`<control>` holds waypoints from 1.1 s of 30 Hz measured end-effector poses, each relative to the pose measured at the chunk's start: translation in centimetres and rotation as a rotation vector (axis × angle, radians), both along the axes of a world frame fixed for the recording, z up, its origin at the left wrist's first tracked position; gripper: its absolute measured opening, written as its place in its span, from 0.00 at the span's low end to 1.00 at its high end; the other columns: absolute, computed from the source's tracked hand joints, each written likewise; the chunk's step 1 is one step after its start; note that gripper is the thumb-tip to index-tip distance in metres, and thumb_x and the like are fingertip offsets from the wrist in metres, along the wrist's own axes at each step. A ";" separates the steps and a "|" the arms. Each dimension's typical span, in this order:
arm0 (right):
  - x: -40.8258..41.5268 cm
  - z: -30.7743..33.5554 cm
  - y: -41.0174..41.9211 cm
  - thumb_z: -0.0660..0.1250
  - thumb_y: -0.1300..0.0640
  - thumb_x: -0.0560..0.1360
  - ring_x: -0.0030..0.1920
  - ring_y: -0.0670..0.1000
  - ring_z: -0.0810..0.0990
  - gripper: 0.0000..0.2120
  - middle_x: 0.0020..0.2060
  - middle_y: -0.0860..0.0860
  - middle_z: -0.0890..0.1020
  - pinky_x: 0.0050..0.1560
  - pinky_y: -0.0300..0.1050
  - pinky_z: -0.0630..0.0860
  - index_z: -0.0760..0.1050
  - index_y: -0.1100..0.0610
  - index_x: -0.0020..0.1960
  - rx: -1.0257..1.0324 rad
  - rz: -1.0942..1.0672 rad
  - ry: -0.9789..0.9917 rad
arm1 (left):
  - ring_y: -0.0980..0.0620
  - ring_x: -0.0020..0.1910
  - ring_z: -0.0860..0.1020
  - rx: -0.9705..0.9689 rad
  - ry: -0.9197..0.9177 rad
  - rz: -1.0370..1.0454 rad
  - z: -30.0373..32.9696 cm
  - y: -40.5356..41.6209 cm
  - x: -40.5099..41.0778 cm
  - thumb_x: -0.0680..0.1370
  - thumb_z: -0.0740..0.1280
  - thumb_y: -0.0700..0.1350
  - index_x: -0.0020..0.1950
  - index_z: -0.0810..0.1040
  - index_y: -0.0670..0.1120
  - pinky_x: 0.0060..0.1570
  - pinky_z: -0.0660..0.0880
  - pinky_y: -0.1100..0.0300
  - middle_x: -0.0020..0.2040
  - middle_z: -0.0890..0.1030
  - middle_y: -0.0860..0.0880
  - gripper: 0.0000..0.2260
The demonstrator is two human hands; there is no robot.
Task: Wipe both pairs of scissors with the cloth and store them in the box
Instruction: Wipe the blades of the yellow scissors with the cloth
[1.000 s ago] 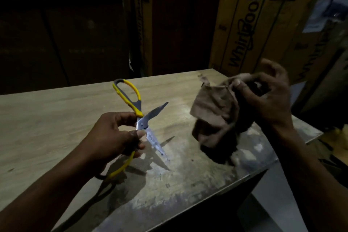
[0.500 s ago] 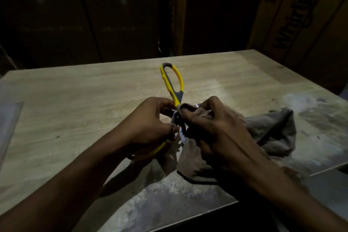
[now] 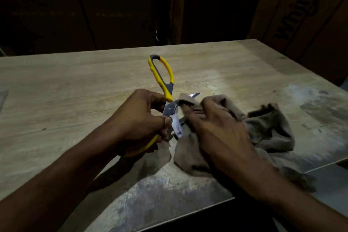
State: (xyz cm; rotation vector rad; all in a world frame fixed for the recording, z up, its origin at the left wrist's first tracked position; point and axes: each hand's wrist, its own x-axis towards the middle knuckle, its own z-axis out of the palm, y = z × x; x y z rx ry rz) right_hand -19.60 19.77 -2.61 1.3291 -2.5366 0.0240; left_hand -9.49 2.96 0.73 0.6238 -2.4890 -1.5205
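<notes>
The scissors (image 3: 163, 79) at centre frame have yellow handles with grey inserts and silvery blades. The cloth (image 3: 267, 130) is dull brownish-grey. The worktop (image 3: 75, 88) shows pale wood grain, with whitish-grey smears toward the lower right.

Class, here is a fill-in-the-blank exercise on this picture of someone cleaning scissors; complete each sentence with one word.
1. The scissors have grey and ____ handles.
2. The cloth is held in the person's ____ hand.
3. The left hand holds the scissors with the blades ____.
4. The table top looks like ____.

Missing words: yellow; right; open; wood
</notes>
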 end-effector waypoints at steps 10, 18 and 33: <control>-2.2 0.4 0.7 0.57 0.50 0.78 0.58 0.63 0.77 0.33 0.62 0.54 0.68 0.41 0.49 0.67 0.56 0.38 0.82 -0.065 -0.029 -0.069 | 0.37 0.38 0.87 -0.006 0.029 -0.001 0.2 0.3 0.0 0.78 0.71 0.30 0.53 0.87 0.44 0.38 0.85 0.37 0.48 0.89 0.45 0.11; -4.9 0.5 1.4 0.59 0.46 0.81 0.60 0.61 0.77 0.30 0.60 0.53 0.66 0.43 0.51 0.68 0.55 0.37 0.81 -0.001 -0.064 -0.026 | 0.32 0.39 0.86 0.034 0.060 -0.010 0.1 -0.1 0.6 0.78 0.71 0.29 0.51 0.87 0.41 0.39 0.85 0.37 0.47 0.88 0.41 0.09; -6.9 3.0 4.5 0.64 0.59 0.77 0.49 0.45 0.81 0.24 0.53 0.45 0.77 0.47 0.43 0.78 0.79 0.36 0.67 -0.529 0.492 -0.398 | 0.40 0.42 0.87 0.286 0.028 -0.075 2.8 -0.9 0.5 0.82 0.67 0.30 0.61 0.84 0.42 0.40 0.84 0.52 0.55 0.86 0.39 0.13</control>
